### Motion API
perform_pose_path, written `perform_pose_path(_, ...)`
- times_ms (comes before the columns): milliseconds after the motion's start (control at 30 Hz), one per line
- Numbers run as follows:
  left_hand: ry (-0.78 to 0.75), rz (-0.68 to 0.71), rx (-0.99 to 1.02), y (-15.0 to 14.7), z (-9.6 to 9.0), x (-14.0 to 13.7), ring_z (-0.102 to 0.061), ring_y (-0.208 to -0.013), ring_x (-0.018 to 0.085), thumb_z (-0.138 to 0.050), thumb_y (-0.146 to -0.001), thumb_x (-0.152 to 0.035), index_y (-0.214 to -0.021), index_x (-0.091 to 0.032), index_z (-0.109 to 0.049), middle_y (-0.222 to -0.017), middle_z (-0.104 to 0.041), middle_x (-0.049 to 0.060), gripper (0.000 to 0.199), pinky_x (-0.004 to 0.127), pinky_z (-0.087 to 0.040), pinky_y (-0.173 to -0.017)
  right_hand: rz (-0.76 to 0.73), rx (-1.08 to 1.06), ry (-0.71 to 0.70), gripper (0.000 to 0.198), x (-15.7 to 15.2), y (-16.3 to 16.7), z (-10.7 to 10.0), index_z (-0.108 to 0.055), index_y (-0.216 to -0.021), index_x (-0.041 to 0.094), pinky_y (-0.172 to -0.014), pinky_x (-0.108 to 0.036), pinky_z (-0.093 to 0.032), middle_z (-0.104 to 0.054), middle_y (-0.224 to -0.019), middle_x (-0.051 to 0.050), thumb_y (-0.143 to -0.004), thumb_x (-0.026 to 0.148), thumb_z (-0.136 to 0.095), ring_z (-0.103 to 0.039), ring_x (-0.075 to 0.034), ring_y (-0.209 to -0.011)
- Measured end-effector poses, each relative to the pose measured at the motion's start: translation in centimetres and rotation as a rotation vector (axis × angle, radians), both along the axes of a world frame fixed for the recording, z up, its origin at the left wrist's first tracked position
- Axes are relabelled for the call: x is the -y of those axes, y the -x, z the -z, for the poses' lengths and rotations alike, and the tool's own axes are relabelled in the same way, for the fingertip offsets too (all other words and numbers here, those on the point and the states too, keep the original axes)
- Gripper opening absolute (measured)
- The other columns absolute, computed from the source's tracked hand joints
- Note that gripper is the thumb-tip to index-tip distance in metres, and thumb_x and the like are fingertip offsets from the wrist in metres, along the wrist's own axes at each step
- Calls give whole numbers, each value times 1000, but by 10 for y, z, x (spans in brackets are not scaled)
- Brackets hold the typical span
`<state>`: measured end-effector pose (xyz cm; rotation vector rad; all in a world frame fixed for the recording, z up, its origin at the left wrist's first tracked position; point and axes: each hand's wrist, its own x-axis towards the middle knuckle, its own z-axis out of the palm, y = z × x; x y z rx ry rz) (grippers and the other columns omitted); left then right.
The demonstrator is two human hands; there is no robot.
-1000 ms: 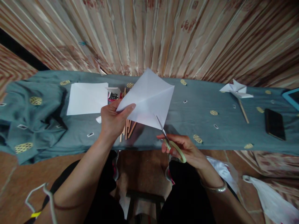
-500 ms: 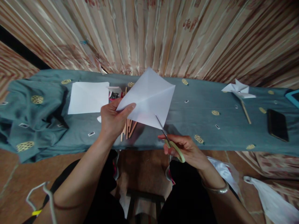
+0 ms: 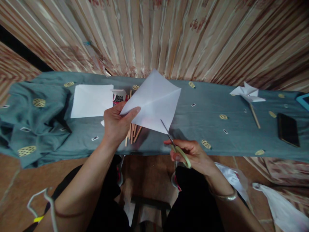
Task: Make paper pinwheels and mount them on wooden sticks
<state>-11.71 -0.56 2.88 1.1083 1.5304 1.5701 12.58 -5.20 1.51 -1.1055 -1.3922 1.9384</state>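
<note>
A square sheet of white paper (image 3: 154,100) with faint diagonal creases is held up over the cloth-covered table. My left hand (image 3: 117,120) pinches its left corner, thumb on top. In my right hand (image 3: 190,153) is a pair of scissors (image 3: 180,153) with pale green handles. One blade lies over the paper at its lower right corner; the other blade is hidden, apparently beneath the sheet. Under the paper, several thin wooden sticks (image 3: 132,133) lie partly covered, beside a small box (image 3: 120,95) of shiny metal bits.
A stack of white paper (image 3: 92,100) lies left on the blue-grey tablecloth (image 3: 207,116). To the right are a paper pinwheel (image 3: 248,93) on a stick, a black phone (image 3: 288,129) and a blue-edged object (image 3: 303,101). Bunched cloth (image 3: 45,109) covers the left end. A curtain (image 3: 154,35) hangs behind.
Almost nothing differs. Both hands, the paper and the scissors keep nearly the same places; the background shifts very slightly.
</note>
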Motion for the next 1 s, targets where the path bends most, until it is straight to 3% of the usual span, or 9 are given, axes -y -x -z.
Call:
perform_pose_path(533, 12, 54, -47, -5, 1, 3, -57, -54, 12, -77, -66, -29, -73, -16, -72, -62, -66, -2, 15, 22, -46, -46, -32, -10, 3, 53, 0, -4, -4, -67, -117, 15, -50, -21, -35, -61, -71, 0, -76, 47, -77, -46, -6, -58)
perform_pose_path(1000, 3, 108, -62, -9, 2, 5, -58, -55, 12, -76, -69, -23, -69, -17, -70, -60, -63, -2, 9, 23, -46, -49, 5, -44, 27, 53, 0, -2, -1, -69, -115, 17, -53, -22, -40, -62, -72, -1, -73, 47, -78, -50, -8, -60)
